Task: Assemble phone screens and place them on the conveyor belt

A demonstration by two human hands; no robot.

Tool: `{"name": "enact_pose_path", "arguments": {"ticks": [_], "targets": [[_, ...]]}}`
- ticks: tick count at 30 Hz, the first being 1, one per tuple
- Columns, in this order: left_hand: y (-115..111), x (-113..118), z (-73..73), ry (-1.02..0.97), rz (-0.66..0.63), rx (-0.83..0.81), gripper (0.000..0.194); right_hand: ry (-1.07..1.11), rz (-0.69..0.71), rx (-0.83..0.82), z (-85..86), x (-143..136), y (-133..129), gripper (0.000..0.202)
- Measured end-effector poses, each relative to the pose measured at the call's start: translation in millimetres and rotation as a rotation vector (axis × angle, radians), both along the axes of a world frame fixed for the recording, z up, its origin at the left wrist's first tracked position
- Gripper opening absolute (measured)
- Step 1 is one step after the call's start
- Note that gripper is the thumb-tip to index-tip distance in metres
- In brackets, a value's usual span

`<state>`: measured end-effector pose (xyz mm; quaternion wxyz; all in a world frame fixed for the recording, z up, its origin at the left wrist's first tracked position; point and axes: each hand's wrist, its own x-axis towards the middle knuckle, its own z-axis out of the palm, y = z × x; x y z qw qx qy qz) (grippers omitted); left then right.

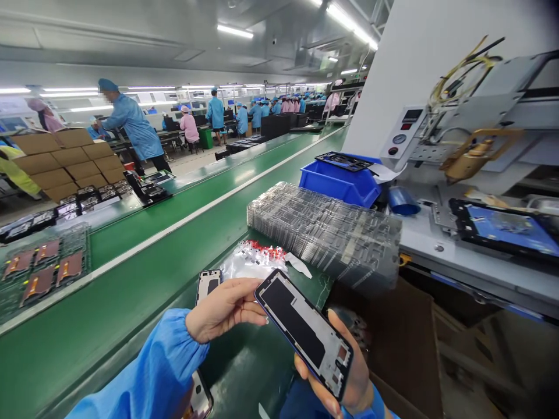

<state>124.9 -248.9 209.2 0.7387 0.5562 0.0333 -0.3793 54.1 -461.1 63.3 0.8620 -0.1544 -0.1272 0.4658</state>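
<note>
My right hand (356,372) is closed around a phone mid-frame (301,326), held tilted with its inner side up. That side is silvery with a large black sheet, and the rim is dark blue. At the upper left corner of the frame, my left hand (231,305) has its bent fingers closed on the edge, partly hidden behind it. Just behind my left hand lies another phone frame (208,284) on the green belt. One more phone part (201,396) shows below my left sleeve, mostly covered.
A clear bag with small red-tipped pieces (257,259) lies ahead, beside a tall stack of clear plastic trays (323,233). Behind it stands a blue bin (338,183). A press machine (471,151) is at right. A tray with brown parts (46,267) sits left; co-workers are beyond.
</note>
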Motion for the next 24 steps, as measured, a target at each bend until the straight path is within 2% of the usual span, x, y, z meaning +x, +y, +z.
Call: {"name": "enact_pose_path", "arguments": {"ticks": [3, 8, 16, 21, 24], "targets": [[-0.9, -0.2, 2.3, 0.004, 0.014, 0.024, 0.03, 0.0, 0.041, 0.062, -2.1, 1.3, 1.5, 0.13], [-1.6, 2.2, 4.8, 0.007, 0.007, 0.007, 0.029, 0.022, 0.034, 0.048, -4.0, 3.0, 3.6, 0.135], [-1.5, 9.9, -3.2, 0.014, 0.042, -0.01, 0.027, -0.029, -0.065, 0.001, 18.4, 3.4, 8.0, 0.126], [-2.0, 10.5, -5.1, 0.009, 0.035, 0.011, 0.028, 0.01, -0.108, -0.063, 17.2, 4.3, 6.5, 0.124], [-3.6, 7.8, -5.1, -0.02, 0.033, 0.023, 0.03, -0.031, -0.082, -0.032, 19.3, 2.6, 6.5, 0.125]]}}
